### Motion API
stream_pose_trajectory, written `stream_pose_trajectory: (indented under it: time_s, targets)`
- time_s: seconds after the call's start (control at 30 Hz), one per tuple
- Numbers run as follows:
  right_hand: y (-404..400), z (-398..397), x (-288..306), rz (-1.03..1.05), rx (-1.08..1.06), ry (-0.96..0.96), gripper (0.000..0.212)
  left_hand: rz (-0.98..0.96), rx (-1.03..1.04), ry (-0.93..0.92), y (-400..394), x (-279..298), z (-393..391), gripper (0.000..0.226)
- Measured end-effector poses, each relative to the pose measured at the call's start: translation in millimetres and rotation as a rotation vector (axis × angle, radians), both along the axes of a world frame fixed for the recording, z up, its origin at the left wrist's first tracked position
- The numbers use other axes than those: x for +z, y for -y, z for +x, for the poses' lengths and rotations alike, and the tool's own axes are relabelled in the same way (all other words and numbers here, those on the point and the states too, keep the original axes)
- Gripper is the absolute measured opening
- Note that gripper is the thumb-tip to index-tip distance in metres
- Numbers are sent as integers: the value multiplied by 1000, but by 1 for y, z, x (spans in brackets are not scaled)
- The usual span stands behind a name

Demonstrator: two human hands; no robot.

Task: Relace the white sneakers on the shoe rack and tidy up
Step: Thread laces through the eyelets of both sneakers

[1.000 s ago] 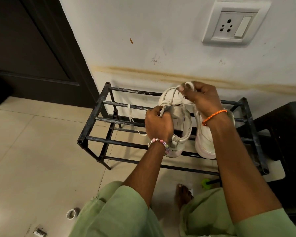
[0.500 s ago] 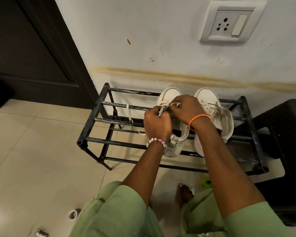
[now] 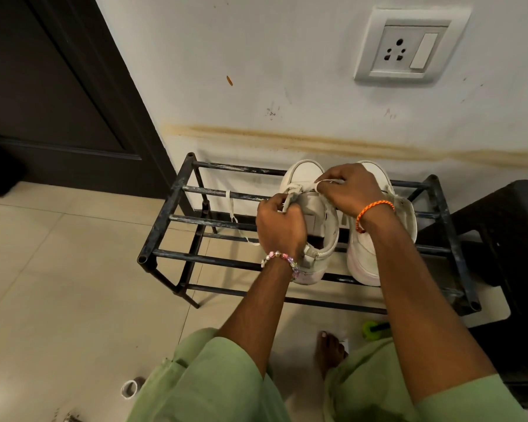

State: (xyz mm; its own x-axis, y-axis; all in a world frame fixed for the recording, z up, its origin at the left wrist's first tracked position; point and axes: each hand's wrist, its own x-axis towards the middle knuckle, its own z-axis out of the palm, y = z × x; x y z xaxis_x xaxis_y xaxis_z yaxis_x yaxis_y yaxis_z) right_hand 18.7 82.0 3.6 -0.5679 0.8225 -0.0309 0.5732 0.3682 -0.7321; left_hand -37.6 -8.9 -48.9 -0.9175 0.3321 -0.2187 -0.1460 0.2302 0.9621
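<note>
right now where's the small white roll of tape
In the head view, the small white roll of tape lies on the beige tiled floor at bottom left, just left of the green-clad knee, below the black metal shoe rack.

Shoe rack [image 3: 177, 219], middle of frame: black metal bars, paint scratched and worn. White sneakers [image 3: 305, 178] on it: smooth, a bit dirty, matt. Lace [image 3: 325, 182]: flat white cloth. Floor tiles [image 3: 58, 269], left: smooth, shiny, cream. Wall [image 3: 272, 56], top: matt paint, marked, brown stain line. Socket plate [image 3: 409, 47], upper right: smooth white plastic. Door [image 3: 43, 86], upper left: dark, matt. Sleeves [image 3: 214, 382], bottom: soft green cloth. Bracelet [image 3: 282, 258]: shiny beads.
</note>
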Motion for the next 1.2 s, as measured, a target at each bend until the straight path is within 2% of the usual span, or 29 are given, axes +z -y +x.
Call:
stream_pose_trajectory:
  time_s: [0.07, 0.2, 0.23, 0.33, 0.4, 0.5, 0.63, 0.7, 0.73, 0.83, 0.87, 0.9, 0.97, 1.07, 1.17, 1.2]
  targets:
    - [-2, 1, -2, -110, -30, -70, 11, 2, -9, -1, 0, 0, 0, 17]
    - [3, -3, -5, -294, -183, -162, 25, 2, -13, 0, 0, -2, -1, 20]
    - [3, -4, -2, -370, -267, -235, 27, 1, -15, 5, 0, -2, -1, 20]
    - [-2, -3, 6, -693, -545, -632, 26, 9, -28, 15, 1, -1, -2, 19]
    - [-4, 2, 11, -726, -629, -729, 24, 1, -47, 11, 1, 1, -1, 16]
    - [-4, 1, 9, -565, -622, -590, 24, -64, -173, -75, 2, 6, -4, 4]
    - [-2, -1, 0, -182, -516, -314, 32, -266, -421, -398, -3, 17, -24, 32]
    - [-3, 3, -2, 33, -460, -227, 19, -286, -476, -553, -10, 26, -34, 43]
    - [-4, 5, -2, 74, -430, -202, 10, -307, -523, -620, -12, 30, -37, 45]
    - [-8, 12, 1, 51, -299, -156, 20, -439, -700, -715, -23, 33, -40, 43]
    - [-7, 13, 3, 64, -286, -147, 17, -499, -745, -734, -26, 33, -39, 41]
    - [-6, 14, 5, 81, -302, -150, 14, -558, -774, -761, -28, 32, -37, 39]
    - [-2, 14, 8, 101, -368, -174, 23, -644, -804, -818, -32, 29, -33, 36]
    - [5, 12, 13, 32, -372, -164, 36, -617, -794, -763, -34, 26, -32, 35]
    - [10, 9, 12, 1, -196, 30, 20, -480, -756, -563, -38, 21, -38, 31]
    - [13, 8, 10, -14, -142, 104, 22, -443, -746, -510, -40, 18, -41, 29]
